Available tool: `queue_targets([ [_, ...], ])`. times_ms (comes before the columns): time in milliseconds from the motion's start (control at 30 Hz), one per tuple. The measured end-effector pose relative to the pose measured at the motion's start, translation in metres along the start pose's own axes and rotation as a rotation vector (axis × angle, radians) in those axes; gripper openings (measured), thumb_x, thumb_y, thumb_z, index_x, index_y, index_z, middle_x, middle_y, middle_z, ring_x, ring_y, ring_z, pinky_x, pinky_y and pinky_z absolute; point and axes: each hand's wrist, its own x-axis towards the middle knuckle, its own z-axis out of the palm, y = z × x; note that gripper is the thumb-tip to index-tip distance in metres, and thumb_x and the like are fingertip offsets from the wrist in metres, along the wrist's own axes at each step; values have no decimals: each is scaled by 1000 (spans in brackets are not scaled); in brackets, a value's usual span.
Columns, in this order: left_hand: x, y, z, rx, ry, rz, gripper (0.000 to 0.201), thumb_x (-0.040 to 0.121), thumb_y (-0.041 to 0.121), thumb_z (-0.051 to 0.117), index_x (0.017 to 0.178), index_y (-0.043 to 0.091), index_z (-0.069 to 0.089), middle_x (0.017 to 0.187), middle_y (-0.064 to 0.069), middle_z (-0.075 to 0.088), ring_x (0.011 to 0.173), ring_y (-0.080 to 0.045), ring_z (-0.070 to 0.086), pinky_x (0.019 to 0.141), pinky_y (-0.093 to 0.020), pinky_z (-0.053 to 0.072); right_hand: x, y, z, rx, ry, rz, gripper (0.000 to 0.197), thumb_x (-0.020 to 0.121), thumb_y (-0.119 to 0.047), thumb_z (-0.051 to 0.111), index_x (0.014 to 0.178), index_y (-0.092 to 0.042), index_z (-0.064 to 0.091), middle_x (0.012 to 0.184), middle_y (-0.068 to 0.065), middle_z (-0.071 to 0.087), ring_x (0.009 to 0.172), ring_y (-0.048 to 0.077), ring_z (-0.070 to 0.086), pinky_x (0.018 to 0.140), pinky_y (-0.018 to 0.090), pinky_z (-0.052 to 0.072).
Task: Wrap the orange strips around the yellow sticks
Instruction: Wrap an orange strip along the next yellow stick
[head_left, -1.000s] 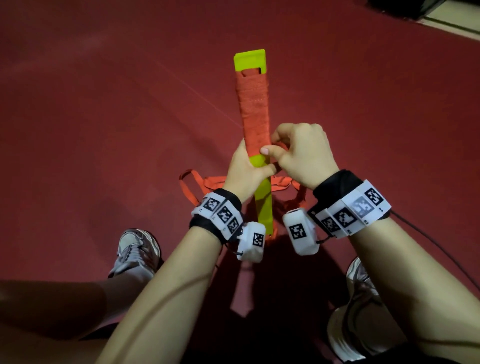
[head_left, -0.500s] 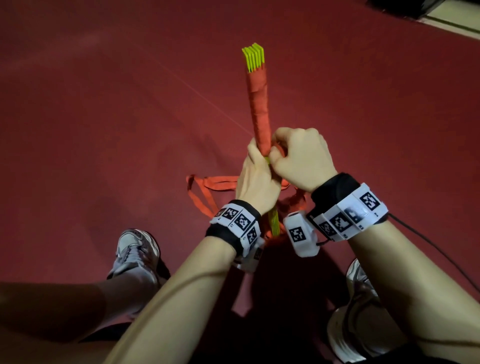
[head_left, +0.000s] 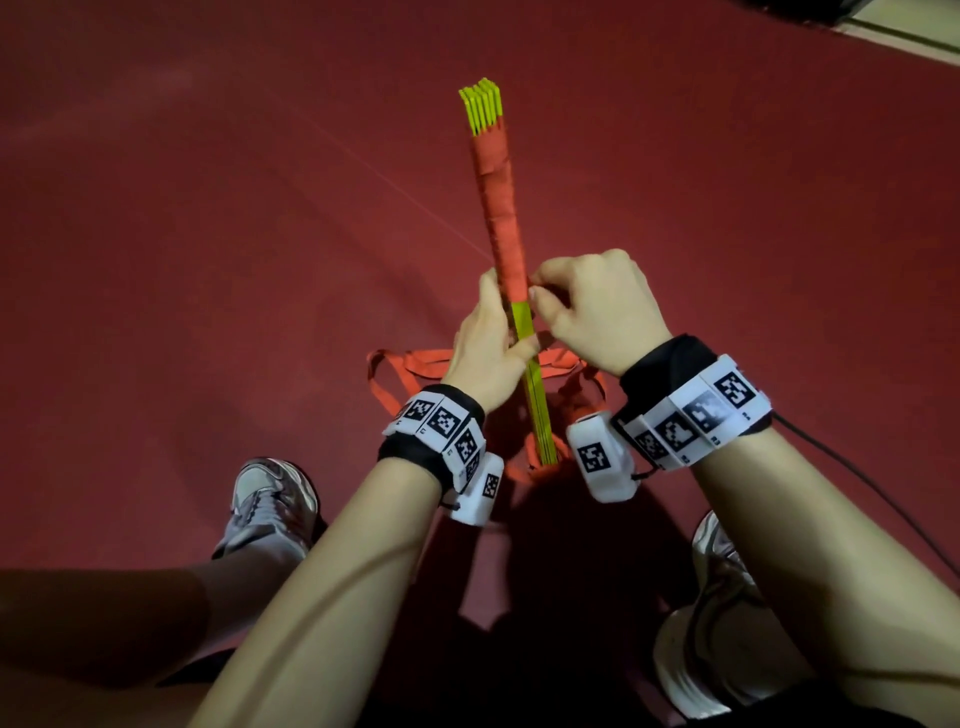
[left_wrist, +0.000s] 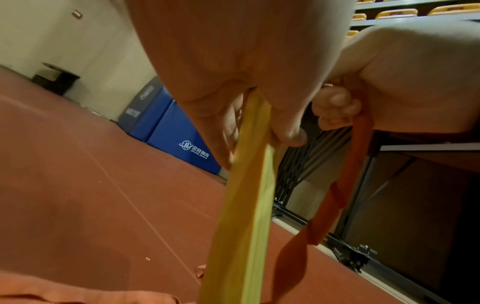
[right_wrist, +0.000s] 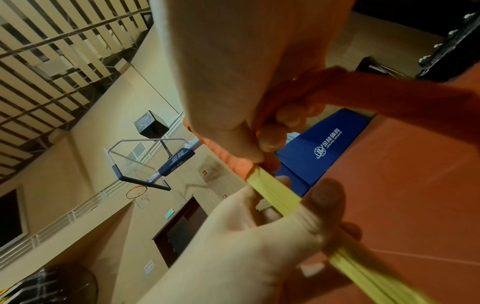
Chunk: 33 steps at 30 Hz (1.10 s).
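A bundle of flat yellow sticks (head_left: 535, 384) stands tilted away from me, its far half bound in orange strip (head_left: 501, 208), with bare yellow tips at the top. My left hand (head_left: 493, 338) grips the bare yellow part just below the wrap, thumb across it (left_wrist: 285, 131). My right hand (head_left: 592, 306) pinches the orange strip beside the wrap's lower edge, fingers curled around it (right_wrist: 275, 139). The loose orange strip (left_wrist: 335, 197) hangs from that hand down to a tangle on the floor (head_left: 410, 364).
Red sports floor (head_left: 208, 260) lies all around, crossed by a thin white line. My shoes (head_left: 270, 499) stand at either side of the bundle's foot. A black cable (head_left: 841, 478) trails from the right wrist. Blue padded mats (left_wrist: 171, 127) lean at the wall.
The bundle turned from its flat face to edge-on, then tilted slightly left. My left hand shifted its grip on the sticks; the right hand stayed at the wrap's lower edge.
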Motion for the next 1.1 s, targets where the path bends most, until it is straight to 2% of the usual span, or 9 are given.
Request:
queue_targets([
  [100,1,-4,-1,26,37,-24,49,77,28,62,112,34,29,87,1,65,78,-28,66,73,-43,53,-3,-3,-3,-3,-7,-8,29,88,-49,55,83,-22,65,64,8,62,72,40,61,70,43,53],
  [200,2,-14,-4,61,141,-67,42,83,13,57,116,16,32,86,-6,63,79,-39,62,66,-39,43,-10,-17,6,-40,-16,-41,40,87,-63,57,75,-25,56,63,7,60,69,38,61,66,40,52],
  [433,-2,-11,4,176,184,-117,75,96,17,56,153,2,9,116,-15,62,102,-37,61,82,-37,44,-15,-26,20,1,27,-118,23,88,-34,59,77,-15,66,77,3,58,74,33,60,59,34,41],
  [633,5,2,1,76,-22,13,69,89,18,59,144,8,18,113,-7,64,99,-31,66,73,-32,43,-8,-8,13,125,11,-88,23,79,-32,59,68,-11,63,84,5,39,71,25,46,63,41,45],
  [733,13,2,-8,-99,-159,68,74,88,4,55,155,17,27,115,-1,69,104,-19,67,91,-36,52,-3,8,10,118,61,-58,29,78,-34,53,66,-9,62,82,5,40,71,27,49,63,42,45],
  [800,18,1,-11,-264,-166,80,57,92,5,53,148,16,48,120,0,72,117,-14,66,108,-43,49,2,26,7,116,89,-33,29,77,-34,52,63,-10,61,82,5,45,72,28,52,66,41,47],
  [900,18,9,-13,-449,-72,28,24,97,6,62,113,20,74,102,1,77,91,-19,75,92,-40,59,5,46,-1,164,108,-11,17,75,-30,57,62,-21,54,83,5,58,72,25,57,70,42,51],
  [1000,15,9,-12,-511,30,-14,21,85,2,77,82,21,69,74,12,72,62,-9,67,68,-24,54,2,45,-5,189,70,-82,15,77,-24,61,63,-24,55,78,1,61,68,19,57,69,36,49],
  [1100,12,5,-12,-567,28,-34,27,79,2,82,95,13,63,82,13,72,75,1,64,75,-17,51,-2,38,-3,194,48,-123,19,81,-22,65,65,-12,65,70,0,61,62,18,57,65,28,41],
])
